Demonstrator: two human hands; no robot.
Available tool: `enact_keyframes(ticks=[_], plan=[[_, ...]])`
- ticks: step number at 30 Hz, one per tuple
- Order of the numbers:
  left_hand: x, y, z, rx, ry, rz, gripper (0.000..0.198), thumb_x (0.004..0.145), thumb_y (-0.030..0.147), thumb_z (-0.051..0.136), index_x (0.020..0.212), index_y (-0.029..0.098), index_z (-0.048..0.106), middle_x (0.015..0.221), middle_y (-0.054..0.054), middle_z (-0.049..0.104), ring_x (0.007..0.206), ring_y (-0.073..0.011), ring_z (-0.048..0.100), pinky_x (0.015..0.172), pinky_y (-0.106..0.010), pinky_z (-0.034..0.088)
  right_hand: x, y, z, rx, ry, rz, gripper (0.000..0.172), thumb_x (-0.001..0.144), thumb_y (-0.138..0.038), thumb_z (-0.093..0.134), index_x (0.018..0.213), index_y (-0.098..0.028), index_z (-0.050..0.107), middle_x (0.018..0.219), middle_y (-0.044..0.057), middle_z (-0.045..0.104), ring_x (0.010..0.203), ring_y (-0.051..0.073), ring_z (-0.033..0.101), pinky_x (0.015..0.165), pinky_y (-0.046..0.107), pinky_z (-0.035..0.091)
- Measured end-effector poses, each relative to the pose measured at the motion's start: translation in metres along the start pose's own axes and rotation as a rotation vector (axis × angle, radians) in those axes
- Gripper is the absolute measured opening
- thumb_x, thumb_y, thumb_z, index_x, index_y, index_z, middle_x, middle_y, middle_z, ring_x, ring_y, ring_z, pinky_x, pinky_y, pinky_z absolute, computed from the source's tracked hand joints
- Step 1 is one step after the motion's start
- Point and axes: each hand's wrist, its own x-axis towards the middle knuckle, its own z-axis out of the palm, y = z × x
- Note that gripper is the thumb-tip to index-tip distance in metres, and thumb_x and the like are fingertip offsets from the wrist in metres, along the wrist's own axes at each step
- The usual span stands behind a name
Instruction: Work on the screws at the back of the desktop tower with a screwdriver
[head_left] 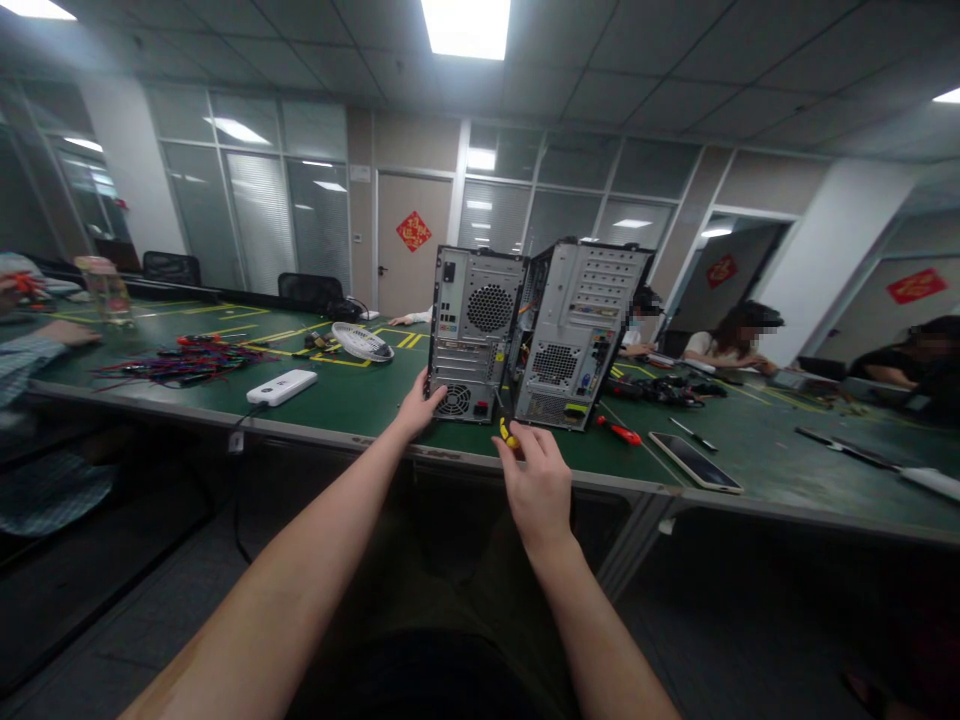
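Observation:
Two grey computer tower cases stand upright with their backs to me near the front edge of the green table (352, 395). My left hand (420, 403) rests on the lower left corner of the left case (474, 335), fingers spread against it. My right hand (534, 480) is closed round a yellow-handled screwdriver (509, 434), whose shaft points up into the gap between the left case and the right case (577, 335).
A white power strip (282, 386), a bundle of red and dark cables (180, 362) and a white fan guard (361, 341) lie to the left. A red-handled screwdriver (619, 431), a phone (694, 461) and loose tools lie to the right. Other people sit round the table.

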Motion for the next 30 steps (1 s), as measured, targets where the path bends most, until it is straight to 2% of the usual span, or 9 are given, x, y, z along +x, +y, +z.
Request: enact_keyframes(ticks=[3, 8, 13, 18, 24, 30], plan=[[-0.001, 0.001, 0.000, 0.004, 0.006, 0.000, 0.073, 0.089, 0.043, 0.067, 0.154, 0.023, 0.039, 0.144, -0.011, 0.061, 0.129, -0.0247, 0.060, 0.115, -0.041, 0.041, -0.001, 0.001, 0.002, 0.028, 0.013, 0.013, 0.027, 0.100, -0.032, 0.059, 0.118, -0.017, 0.071, 0.105, 0.011, 0.068, 0.091, 0.022, 0.069, 0.082, 0.035, 0.059], [-0.002, 0.003, 0.000, -0.010, 0.000, 0.010, 0.071, 0.090, 0.041, 0.067, 0.153, 0.024, 0.039, 0.142, -0.010, 0.062, 0.126, -0.0247, 0.062, 0.113, -0.041, 0.043, 0.001, -0.003, 0.001, -0.019, 0.038, -0.030, 0.025, 0.101, -0.023, 0.054, 0.117, -0.019, 0.071, 0.115, 0.012, 0.068, 0.100, 0.022, 0.069, 0.091, 0.036, 0.057], [-0.003, 0.005, 0.001, -0.017, -0.002, 0.015, 0.071, 0.090, 0.039, 0.066, 0.154, 0.024, 0.038, 0.144, -0.010, 0.061, 0.127, -0.0231, 0.062, 0.114, -0.040, 0.042, 0.005, -0.008, -0.004, -0.013, -0.007, -0.021, 0.029, 0.101, -0.019, 0.049, 0.122, -0.018, 0.069, 0.124, 0.014, 0.067, 0.111, 0.025, 0.067, 0.098, 0.040, 0.056], [-0.005, 0.009, 0.000, -0.028, -0.004, 0.011, 0.072, 0.090, 0.041, 0.066, 0.154, 0.023, 0.038, 0.144, -0.011, 0.060, 0.128, -0.0236, 0.061, 0.114, -0.040, 0.042, 0.004, -0.011, -0.003, 0.034, -0.008, 0.000, 0.026, 0.100, -0.021, 0.052, 0.120, -0.019, 0.069, 0.113, 0.013, 0.069, 0.104, 0.024, 0.068, 0.095, 0.040, 0.057], [-0.005, 0.009, 0.000, -0.025, -0.002, 0.006, 0.070, 0.090, 0.040, 0.066, 0.153, 0.023, 0.039, 0.143, -0.011, 0.061, 0.127, -0.0239, 0.061, 0.115, -0.041, 0.041, 0.003, -0.011, -0.004, 0.007, -0.049, -0.060, 0.028, 0.100, -0.014, 0.048, 0.116, -0.020, 0.071, 0.124, 0.011, 0.070, 0.114, 0.025, 0.067, 0.101, 0.041, 0.054], [-0.004, 0.005, 0.000, -0.038, -0.005, 0.009, 0.071, 0.090, 0.040, 0.066, 0.154, 0.023, 0.038, 0.145, -0.011, 0.060, 0.128, -0.0232, 0.061, 0.114, -0.039, 0.042, 0.002, -0.012, -0.002, 0.014, -0.022, 0.000, 0.019, 0.099, -0.024, 0.056, 0.110, -0.018, 0.071, 0.110, 0.012, 0.070, 0.100, 0.024, 0.070, 0.093, 0.039, 0.058]])
